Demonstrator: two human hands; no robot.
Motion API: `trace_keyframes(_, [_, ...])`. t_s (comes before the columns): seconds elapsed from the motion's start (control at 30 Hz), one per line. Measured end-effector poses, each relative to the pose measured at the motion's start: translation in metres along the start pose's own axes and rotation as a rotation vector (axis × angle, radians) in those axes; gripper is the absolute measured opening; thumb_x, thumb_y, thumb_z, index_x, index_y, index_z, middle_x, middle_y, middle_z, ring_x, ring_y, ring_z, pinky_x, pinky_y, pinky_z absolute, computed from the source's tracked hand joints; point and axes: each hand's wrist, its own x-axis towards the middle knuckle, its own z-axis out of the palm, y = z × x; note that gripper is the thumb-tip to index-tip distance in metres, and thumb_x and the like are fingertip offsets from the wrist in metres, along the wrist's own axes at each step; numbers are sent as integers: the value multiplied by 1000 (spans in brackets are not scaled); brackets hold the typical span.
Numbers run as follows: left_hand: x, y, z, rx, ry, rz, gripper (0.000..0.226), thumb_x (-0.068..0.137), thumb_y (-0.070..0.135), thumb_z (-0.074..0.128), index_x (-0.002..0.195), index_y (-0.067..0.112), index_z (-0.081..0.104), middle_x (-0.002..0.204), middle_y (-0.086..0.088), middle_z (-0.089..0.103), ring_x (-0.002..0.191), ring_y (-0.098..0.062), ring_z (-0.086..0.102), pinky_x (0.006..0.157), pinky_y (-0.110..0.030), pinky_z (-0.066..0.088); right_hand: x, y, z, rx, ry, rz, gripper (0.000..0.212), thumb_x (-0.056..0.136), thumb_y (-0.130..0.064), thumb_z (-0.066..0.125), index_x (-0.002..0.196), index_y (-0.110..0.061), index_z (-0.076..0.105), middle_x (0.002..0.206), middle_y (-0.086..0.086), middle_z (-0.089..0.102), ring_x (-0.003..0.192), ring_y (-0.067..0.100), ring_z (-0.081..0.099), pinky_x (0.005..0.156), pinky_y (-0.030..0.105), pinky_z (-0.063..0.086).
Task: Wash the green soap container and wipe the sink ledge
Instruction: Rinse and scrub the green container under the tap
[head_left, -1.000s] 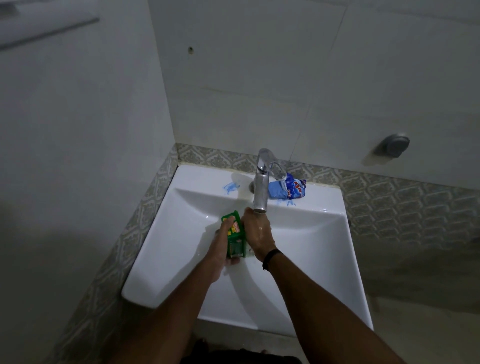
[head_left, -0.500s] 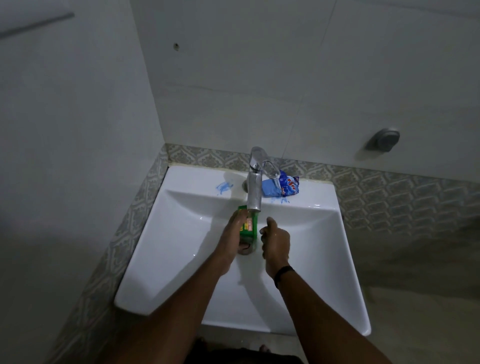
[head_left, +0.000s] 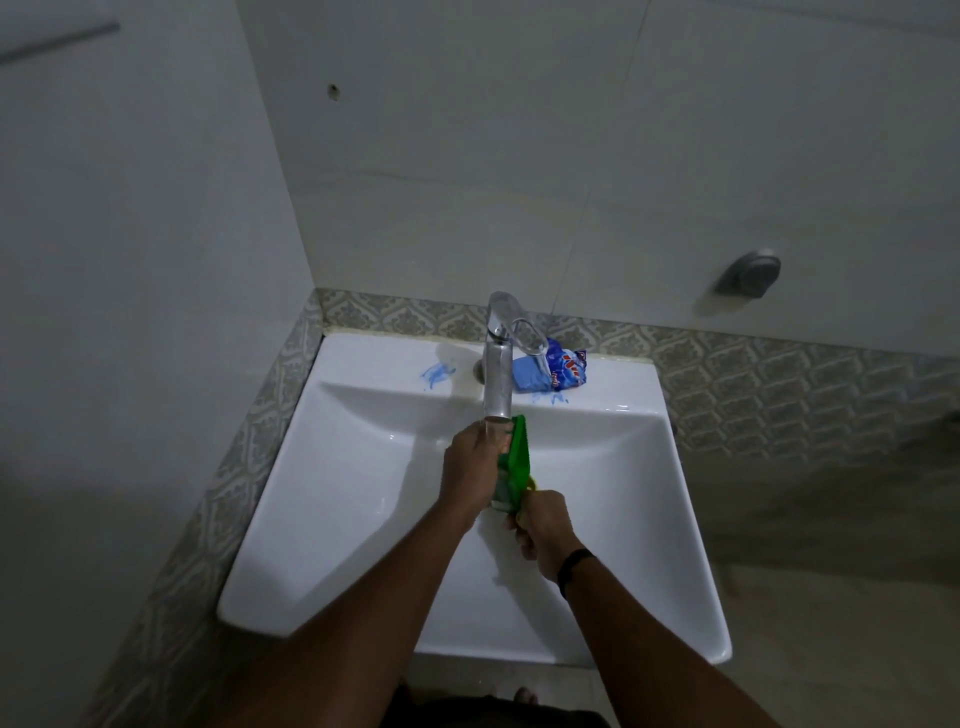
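Observation:
The green soap container (head_left: 518, 457) is held upright over the white sink basin (head_left: 363, 493), just under the spout of the chrome faucet (head_left: 498, 364). My left hand (head_left: 470, 467) is wrapped around its left side. My right hand (head_left: 545, 527), with a dark band on the wrist, is closed on the container's lower end, where a bit of yellow shows. The sink ledge (head_left: 374, 358) runs along the back and carries blue smears (head_left: 436, 374) to the left of the faucet.
A blue soap bar in a torn blue wrapper (head_left: 550, 371) lies on the ledge right of the faucet. Patterned tiles (head_left: 753, 395) border the sink at the back and left. A round metal fitting (head_left: 750, 273) sticks out of the right wall.
The container has been turned edge-on under the spout. My right hand has dropped from beside it to grip its lower end. My left hand stays on it.

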Motion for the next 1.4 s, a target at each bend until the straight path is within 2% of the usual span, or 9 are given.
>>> trace_keyframes(0.17, [7,14,6,118,37,20,36,100,33,45,113,3,58,98,-10,63,84,-23,61,65,-26,46,-2,0,-8,101,-128,90,37,101,-23,29,79,-11,56,55,2,51,37,9,34,38,17,23])
trace_keyframes(0.27, [4,13,4,87,48,92,32,101,32,43,113,7,59,95,-7,62,75,-16,59,52,-20,43,-1,-3,-16,115,-99,79,32,99,-19,31,84,-10,57,55,2,51,37,9,32,38,17,21])
trace_keyframes(0.4, [-3,-3,-1,-21,-73,139,29,98,38,48,121,20,49,101,0,61,82,-8,59,59,-17,44,0,-4,-21,57,-102,36,31,99,-23,34,83,-10,57,54,2,50,39,10,31,43,20,20])
trace_keyframes(0.7, [16,-40,-27,-560,138,-415,76,85,78,28,114,14,56,105,-16,68,95,-33,67,89,-51,54,-6,-6,-16,54,-290,-285,46,80,-55,59,106,-19,68,73,7,64,43,9,40,40,19,28])
trace_keyframes(0.87, [10,-42,-26,-661,4,-440,74,86,73,36,119,10,56,112,-20,67,98,-36,68,86,-53,55,-5,-9,-17,-20,-215,-306,38,74,-46,75,77,-9,66,62,5,55,44,10,39,42,20,29])
trace_keyframes(1.0, [6,-44,-23,-692,-113,-344,52,92,45,54,124,4,57,117,-21,67,103,-33,67,79,-43,58,-6,-5,-18,92,-157,-279,40,75,-47,73,71,-9,61,58,3,53,44,12,39,41,20,30])
trace_keyframes(1.07, [4,-47,-24,-746,-175,-336,53,94,44,50,129,4,55,122,-21,65,109,-33,64,82,-41,55,-8,-2,-14,54,-117,-359,37,72,-40,78,84,-8,65,66,3,59,49,11,45,42,20,35])
trace_keyframes(1.2, [1,-53,-23,-854,-245,-386,65,95,57,33,135,9,52,129,-19,61,111,-31,63,85,-40,55,-16,9,1,-259,103,-552,71,58,-52,83,112,-20,51,94,-11,62,80,7,61,64,21,51])
trace_keyframes(1.4, [8,-61,-28,-843,-229,-436,74,94,65,22,123,9,61,116,-20,66,103,-32,65,89,-41,49,-14,17,0,-495,93,-701,75,55,-62,80,105,-19,44,89,-10,62,77,11,63,67,33,53])
